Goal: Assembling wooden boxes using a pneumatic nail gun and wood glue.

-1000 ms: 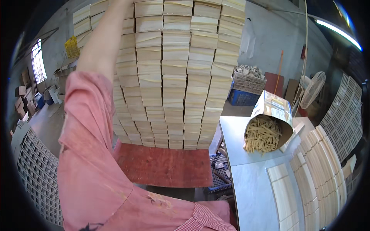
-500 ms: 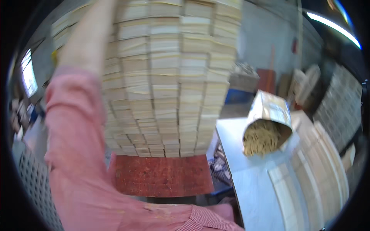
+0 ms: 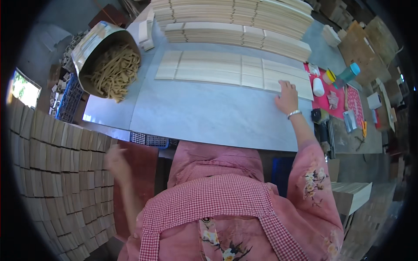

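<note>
My right hand (image 3: 287,98) rests on the near right part of a pale, flat wooden slat panel (image 3: 209,67), its fingers laid over the edge. The panel lies lengthwise across a light grey tabletop (image 3: 187,113). My left hand (image 3: 118,164) is low on the left, beside a tall stack of wooden blocks (image 3: 65,161) and above a red-brown board (image 3: 146,167). Motion smears its fingers; I see nothing clearly held in it.
Piles of slat panels (image 3: 244,32) stand behind the single one. A tipped container (image 3: 87,54) spills tan strips (image 3: 115,71) at the left. On the right sit a teal-capped bottle (image 3: 349,74), a white bottle (image 3: 318,87) and a pink cloth (image 3: 322,101).
My view has swung from the block stack to the table. My left arm, raised along the stack before, is now lowered beside it. My right hand has come into view on the panel.
</note>
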### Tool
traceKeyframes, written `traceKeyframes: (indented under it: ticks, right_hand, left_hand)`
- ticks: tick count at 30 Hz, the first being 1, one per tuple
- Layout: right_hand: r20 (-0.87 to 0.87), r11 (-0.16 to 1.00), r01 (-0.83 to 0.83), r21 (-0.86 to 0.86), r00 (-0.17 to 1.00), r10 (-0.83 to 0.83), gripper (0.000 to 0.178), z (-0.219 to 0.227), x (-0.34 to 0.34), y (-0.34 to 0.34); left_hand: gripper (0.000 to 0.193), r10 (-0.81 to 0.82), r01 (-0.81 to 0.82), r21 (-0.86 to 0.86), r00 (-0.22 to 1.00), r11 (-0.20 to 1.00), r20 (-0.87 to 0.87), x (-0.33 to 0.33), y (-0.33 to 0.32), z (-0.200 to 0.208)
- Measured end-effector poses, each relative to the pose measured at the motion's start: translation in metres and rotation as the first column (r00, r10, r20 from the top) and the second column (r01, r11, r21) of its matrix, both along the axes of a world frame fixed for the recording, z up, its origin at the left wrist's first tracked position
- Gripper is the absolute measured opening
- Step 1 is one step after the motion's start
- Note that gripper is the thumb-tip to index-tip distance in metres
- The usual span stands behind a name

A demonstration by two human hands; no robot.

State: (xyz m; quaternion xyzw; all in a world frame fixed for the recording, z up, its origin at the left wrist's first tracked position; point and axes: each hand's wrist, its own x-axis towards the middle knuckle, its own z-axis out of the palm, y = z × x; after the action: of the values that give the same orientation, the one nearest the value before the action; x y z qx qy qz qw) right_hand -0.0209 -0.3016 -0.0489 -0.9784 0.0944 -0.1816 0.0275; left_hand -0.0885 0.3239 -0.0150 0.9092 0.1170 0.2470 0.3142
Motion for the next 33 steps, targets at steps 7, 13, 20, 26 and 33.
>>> traceKeyframes:
  ticks: [7,13,20,26,33]
  right_hand:
    - [-0.433,0.998,-0.04,-0.055,0.901,0.012,0.047,0.021,0.015,-0.051]
    - [-0.485,0.985,-0.171,-0.013,0.863,0.143,0.038,0.038,0.009,-0.064]
    - [-0.335,0.966,-0.204,-0.161,0.932,0.142,0.018,0.052,0.005,-0.072]
    - [-0.088,0.974,-0.085,-0.211,0.994,0.067,0.013,0.079,-0.014,-0.072]
    - [-0.121,0.995,-0.096,-0.023,0.988,0.093,0.011,0.084,0.002,0.024]
  left_hand:
    - [0.015,-0.577,0.572,0.136,0.816,0.809,0.003,0.06,-0.154,0.023]
    - [0.037,-0.725,0.693,0.418,0.68,0.587,-0.109,0.158,-0.187,0.037]
    - [0.05,-0.531,0.587,0.771,0.748,0.248,-0.399,0.287,-0.127,0.009]
    - [0.018,-0.511,0.734,0.611,0.662,0.295,-0.548,0.253,-0.125,0.021]
    - [0.02,-0.577,0.732,0.409,0.681,0.545,-0.45,0.209,-0.11,-0.009]
